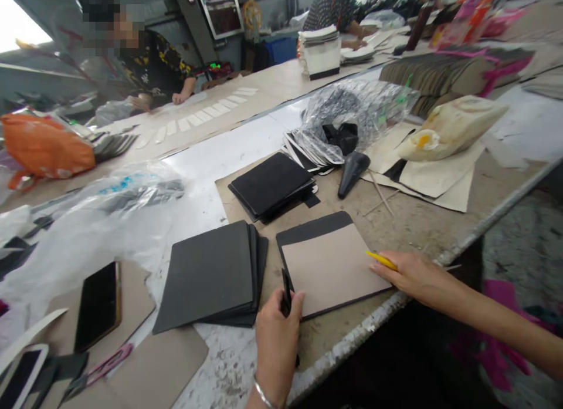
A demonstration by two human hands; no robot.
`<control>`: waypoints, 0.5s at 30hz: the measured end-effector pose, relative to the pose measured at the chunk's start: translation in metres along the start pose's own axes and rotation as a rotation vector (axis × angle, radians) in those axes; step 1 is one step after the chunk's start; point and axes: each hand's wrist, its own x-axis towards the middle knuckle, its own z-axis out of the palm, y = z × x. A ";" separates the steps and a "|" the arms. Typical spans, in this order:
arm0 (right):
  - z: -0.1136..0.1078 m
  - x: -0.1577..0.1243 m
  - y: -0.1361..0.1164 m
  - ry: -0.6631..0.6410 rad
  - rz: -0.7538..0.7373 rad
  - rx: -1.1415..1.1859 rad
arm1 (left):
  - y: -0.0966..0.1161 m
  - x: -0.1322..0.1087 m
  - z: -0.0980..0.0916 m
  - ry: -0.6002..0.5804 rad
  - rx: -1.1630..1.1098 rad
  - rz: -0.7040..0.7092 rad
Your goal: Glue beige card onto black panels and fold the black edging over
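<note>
A beige sheet lies on a slightly larger black panel, whose dark border shows at the top and edges. My left hand is closed around a thin black object by the panel's lower left side; its exact kind is unclear. In my right hand is a yellow pointed stick, its tip over the sheet's right edge. Left of the panel is a stack of dark grey sheets. Behind it sits a pile of smaller black pieces.
A black cone-shaped object, a clear plastic bag and a stained pale container stand farther back. Two phones, one a black phone, lie left, near pink-handled snips. A worn table edge runs diagonally nearest me. Across sits another person.
</note>
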 end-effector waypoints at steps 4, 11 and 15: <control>-0.009 -0.001 -0.011 -0.117 0.064 -0.001 | -0.001 0.000 0.000 -0.011 -0.034 0.010; -0.015 0.000 -0.017 -0.170 0.080 -0.094 | 0.007 -0.001 -0.004 -0.003 0.040 0.013; -0.015 0.002 -0.017 -0.190 0.074 -0.151 | 0.010 -0.001 -0.005 -0.025 0.042 0.004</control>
